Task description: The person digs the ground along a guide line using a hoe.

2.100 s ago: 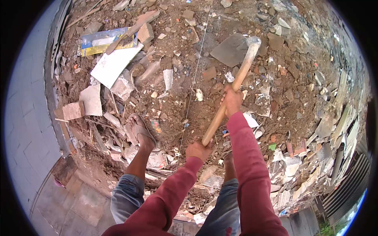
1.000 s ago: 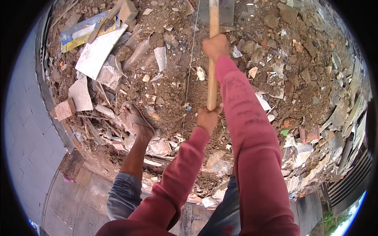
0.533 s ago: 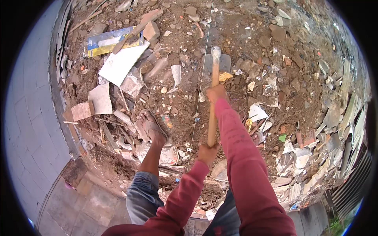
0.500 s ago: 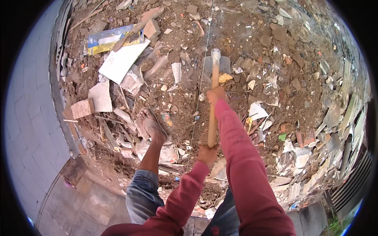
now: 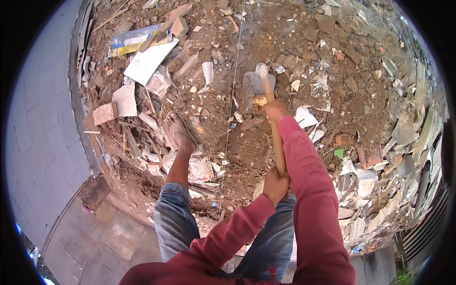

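A hoe (image 5: pixel 276 142) with a long wooden handle slants across the middle of the view. Its wide grey metal blade (image 5: pixel 255 83) is at the far end, against the rubble and soil; how deep its edge sits is hidden. My right hand (image 5: pixel 276 110) is wrapped round the upper handle, a little below the blade. Lower down, near the handle's butt end, my left hand (image 5: pixel 275 186) is closed round the wood. Beside the blade, close to my right hand, lies a yellowish chunk (image 5: pixel 260 100). A taut thin string (image 5: pixel 231 111) runs left of the hoe.
My sandalled foot (image 5: pixel 179 132) stands on broken rubble. To the left lie a white board (image 5: pixel 149 61), a brick (image 5: pixel 105 113) and a blue-and-yellow panel (image 5: pixel 137 40). Broken sheet pieces (image 5: pixel 365 183) pile up at right. A grey paved surface (image 5: pixel 42 118) borders the left.
The handle's lower end has swung right, carrying my left hand right and slightly down. My right hand has shifted a little right. The view has moved, and the yellowish chunk now appears left of the handle.
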Available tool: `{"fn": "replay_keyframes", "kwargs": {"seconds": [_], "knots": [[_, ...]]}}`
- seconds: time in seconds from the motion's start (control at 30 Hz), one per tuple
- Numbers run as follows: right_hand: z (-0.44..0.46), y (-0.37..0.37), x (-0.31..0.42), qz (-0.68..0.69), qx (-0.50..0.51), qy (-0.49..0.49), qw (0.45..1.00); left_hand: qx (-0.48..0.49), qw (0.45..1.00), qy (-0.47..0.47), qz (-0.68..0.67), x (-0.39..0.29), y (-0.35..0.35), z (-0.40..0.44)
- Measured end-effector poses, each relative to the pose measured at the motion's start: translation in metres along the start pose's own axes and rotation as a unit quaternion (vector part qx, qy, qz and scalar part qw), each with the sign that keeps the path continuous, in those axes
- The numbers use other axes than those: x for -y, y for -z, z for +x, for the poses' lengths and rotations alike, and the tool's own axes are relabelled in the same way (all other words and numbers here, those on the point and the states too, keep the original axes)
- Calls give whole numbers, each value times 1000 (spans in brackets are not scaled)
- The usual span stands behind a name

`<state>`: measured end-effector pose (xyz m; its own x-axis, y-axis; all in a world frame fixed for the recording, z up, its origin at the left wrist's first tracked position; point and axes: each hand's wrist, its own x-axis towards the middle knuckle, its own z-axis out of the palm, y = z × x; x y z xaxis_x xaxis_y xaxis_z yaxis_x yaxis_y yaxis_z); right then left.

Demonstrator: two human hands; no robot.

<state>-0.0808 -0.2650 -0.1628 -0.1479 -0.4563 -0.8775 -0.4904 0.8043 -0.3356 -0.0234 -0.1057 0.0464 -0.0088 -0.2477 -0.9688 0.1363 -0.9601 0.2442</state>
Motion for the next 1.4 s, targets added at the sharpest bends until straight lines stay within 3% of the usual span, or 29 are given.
{"fn": "replay_keyframes", "kwargs": {"seconds": [0.07, 0.2, 0.23, 0.27, 0.37, 0.4, 0.47, 0.6, 0.67, 0.77, 0.83, 0.93, 0.97, 1.03, 1.1, 1.2, 1.33, 1.4], "knots": [[-44, 49, -14, 82, 34, -24, 996, -46, 984, -76, 152, 23, -36, -33], [-150, 131, -45, 120, -38, -24, 992, 34, 960, -71, 267, 24, -67, -136], [-176, 143, -54, 158, -77, -25, 984, 82, 965, -87, 235, 48, -64, -147], [-195, 151, -73, 147, -133, -5, 980, 131, 965, -102, 205, 83, -56, -149], [-217, 147, -153, 175, -299, 26, 938, 234, 905, -181, 305, 167, -17, -103], [-222, 154, -145, 170, -301, 26, 938, 253, 867, -228, 363, 170, -6, -87], [-252, 166, -97, 352, -399, 63, 844, 282, 841, -193, 420, 119, -7, -44], [-220, 203, -34, 370, -476, 163, 781, 97, 811, -422, 394, 71, -50, 61], [-186, 219, 8, 379, -452, 218, 777, 114, 845, -401, 335, 15, -67, 89], [-125, 217, 80, 385, -383, 272, 795, 47, 891, -323, 317, -61, -61, 104], [-67, 203, 120, 324, -362, 290, 824, 18, 896, -314, 313, -93, -43, 128], [29, 161, 155, 221, -325, 265, 880, -6, 932, -228, 282, -114, -15, 177], [67, 146, 146, 154, -339, 269, 889, -7, 943, -214, 255, -111, -7, 188], [52, 101, 150, 106, -258, 148, 949, -18, 961, -175, 213, -95, 12, 196], [109, 46, 90, 106, -239, 87, 961, -44, 962, -131, 235, -55, 31, 189], [86, -4, 65, 133, -169, 30, 976, -102, 927, -65, 355, -15, 68, 165], [55, -62, 7, 138, -130, -17, 982, -63, 927, 61, 366, -10, 97, 95], [31, -92, -9, 103, -124, -29, 987, -74, 931, 78, 348, 36, 116, 93]]}}
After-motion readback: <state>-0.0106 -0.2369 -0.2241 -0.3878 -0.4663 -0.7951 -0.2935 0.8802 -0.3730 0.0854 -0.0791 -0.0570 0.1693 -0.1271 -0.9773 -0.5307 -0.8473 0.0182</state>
